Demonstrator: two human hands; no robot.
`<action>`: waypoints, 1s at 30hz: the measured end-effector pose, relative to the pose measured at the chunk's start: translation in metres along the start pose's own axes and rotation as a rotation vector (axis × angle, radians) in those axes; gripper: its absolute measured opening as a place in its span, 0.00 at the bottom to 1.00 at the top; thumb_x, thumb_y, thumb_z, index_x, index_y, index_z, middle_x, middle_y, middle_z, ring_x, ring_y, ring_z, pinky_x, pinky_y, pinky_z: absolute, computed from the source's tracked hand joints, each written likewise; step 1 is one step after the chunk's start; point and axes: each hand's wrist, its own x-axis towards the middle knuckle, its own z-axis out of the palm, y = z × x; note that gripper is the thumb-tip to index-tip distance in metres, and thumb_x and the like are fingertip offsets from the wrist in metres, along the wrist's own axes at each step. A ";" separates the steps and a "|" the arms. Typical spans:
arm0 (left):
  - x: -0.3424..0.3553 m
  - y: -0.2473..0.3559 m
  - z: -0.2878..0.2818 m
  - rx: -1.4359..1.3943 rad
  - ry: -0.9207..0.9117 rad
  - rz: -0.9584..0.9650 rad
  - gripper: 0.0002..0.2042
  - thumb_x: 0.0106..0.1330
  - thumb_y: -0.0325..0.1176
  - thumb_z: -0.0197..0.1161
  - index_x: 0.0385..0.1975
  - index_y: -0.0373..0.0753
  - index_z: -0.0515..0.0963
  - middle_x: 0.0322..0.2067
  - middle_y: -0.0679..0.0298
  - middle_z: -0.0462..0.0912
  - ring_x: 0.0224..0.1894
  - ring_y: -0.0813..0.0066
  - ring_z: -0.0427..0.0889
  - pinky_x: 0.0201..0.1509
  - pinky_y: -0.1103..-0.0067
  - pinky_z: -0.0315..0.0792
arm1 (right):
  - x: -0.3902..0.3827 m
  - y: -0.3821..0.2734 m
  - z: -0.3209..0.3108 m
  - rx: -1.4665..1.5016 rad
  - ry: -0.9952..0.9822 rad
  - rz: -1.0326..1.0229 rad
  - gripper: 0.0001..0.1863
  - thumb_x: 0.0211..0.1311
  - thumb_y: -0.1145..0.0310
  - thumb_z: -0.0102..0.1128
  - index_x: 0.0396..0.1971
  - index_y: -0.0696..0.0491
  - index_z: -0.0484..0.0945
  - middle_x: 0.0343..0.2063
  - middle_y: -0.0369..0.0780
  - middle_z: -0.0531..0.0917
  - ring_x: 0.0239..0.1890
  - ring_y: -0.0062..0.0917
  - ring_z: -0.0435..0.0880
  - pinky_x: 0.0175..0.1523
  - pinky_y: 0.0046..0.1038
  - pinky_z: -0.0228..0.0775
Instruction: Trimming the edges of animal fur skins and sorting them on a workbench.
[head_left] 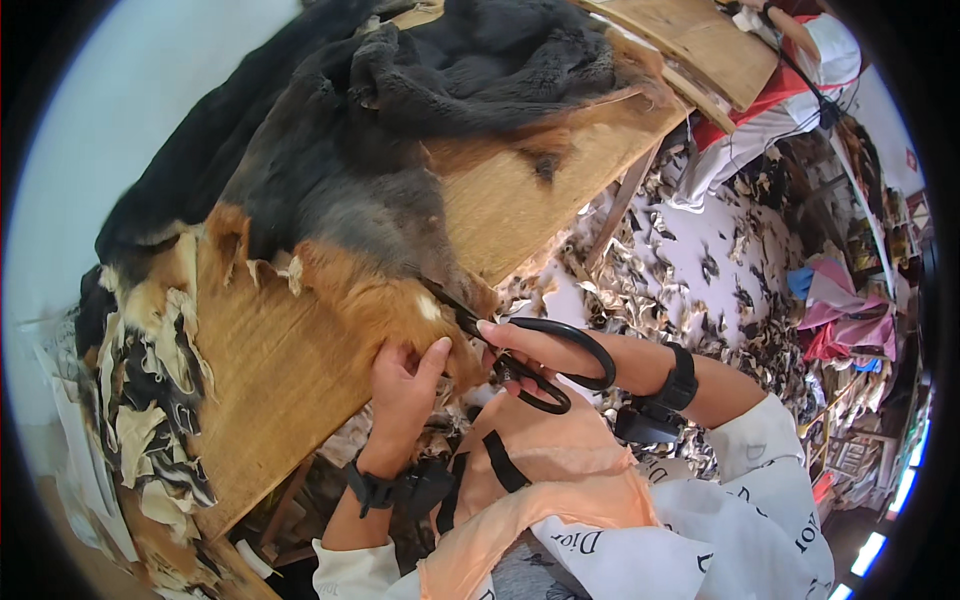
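A large fur pelt (350,190), black to grey with tan edges, lies across a wooden table. My left hand (405,385) pinches its tan lower edge near a small white patch, thumb on top. Black-handled scissors (560,345) are in my right hand (525,350), the thumb and fingers around the handles. Their dark blades point up and left onto the tan fur, just right of the white patch. The blade tips are partly lost against the fur, and I cannot tell how far apart they are.
The wooden table (290,360) slopes across the view. Pale and dark fur scraps (150,430) hang at its left end; more scraps (640,280) litter the floor at right. A co-worker (735,150) in red and white is at the upper right, beside another board (700,40).
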 end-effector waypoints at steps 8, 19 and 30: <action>-0.001 0.001 -0.023 -0.016 -0.018 -0.031 0.12 0.59 0.26 0.56 0.42 0.31 0.67 0.37 0.63 0.76 0.38 0.80 0.74 0.42 0.83 0.67 | -0.004 0.006 0.005 0.128 0.006 -0.007 0.26 0.58 0.41 0.39 0.29 0.53 0.67 0.14 0.31 0.67 0.14 0.12 0.61 0.17 0.16 0.53; 0.010 0.030 -0.054 0.109 -0.052 -0.149 0.12 0.59 0.26 0.55 0.42 0.31 0.67 0.37 0.63 0.75 0.38 0.78 0.74 0.41 0.82 0.68 | 0.001 -0.001 -0.003 -0.242 0.175 -0.200 0.26 0.61 0.49 0.39 0.19 0.58 0.69 0.12 0.34 0.69 0.13 0.17 0.65 0.19 0.21 0.56; 0.046 0.041 -0.049 0.441 0.272 -0.030 0.12 0.55 0.33 0.60 0.31 0.29 0.75 0.28 0.65 0.77 0.30 0.78 0.74 0.35 0.80 0.67 | 0.006 -0.028 -0.007 -0.533 0.202 -0.313 0.25 0.62 0.50 0.40 0.19 0.59 0.71 0.10 0.39 0.71 0.16 0.25 0.74 0.24 0.25 0.64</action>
